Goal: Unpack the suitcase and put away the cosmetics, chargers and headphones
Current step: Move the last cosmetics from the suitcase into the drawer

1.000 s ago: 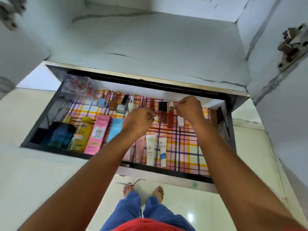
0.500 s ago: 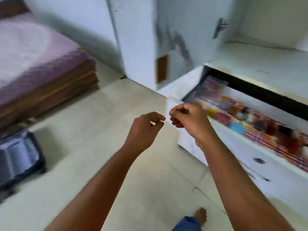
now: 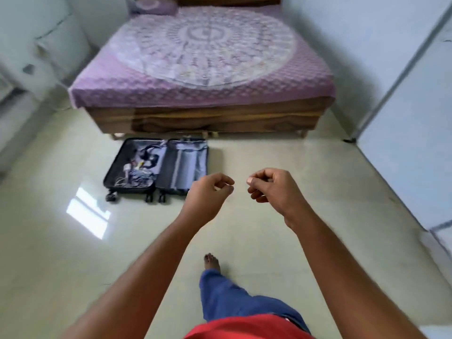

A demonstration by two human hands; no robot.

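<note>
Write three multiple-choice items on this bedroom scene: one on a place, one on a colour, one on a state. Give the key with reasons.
1. Where does the suitcase lie?
A. On the bed
B. On the floor by the foot of the bed
C. Inside a cupboard

2. What colour is the bed cover?
A. Purple with a pale round pattern
B. Plain green
C. Black and red stripes

3. What state is the suitcase in?
A. Zipped shut and upright
B. Open flat, cables in one half
C. Open flat, both halves bare

Key:
1 B: it rests on the pale floor just in front of the wooden bed frame.
2 A: the cloth is purple with a large light circular design.
3 B: both halves lie spread, and the left half holds a tangle of cables. The left hand and right hand hang loosely curled and hold nothing.
</note>
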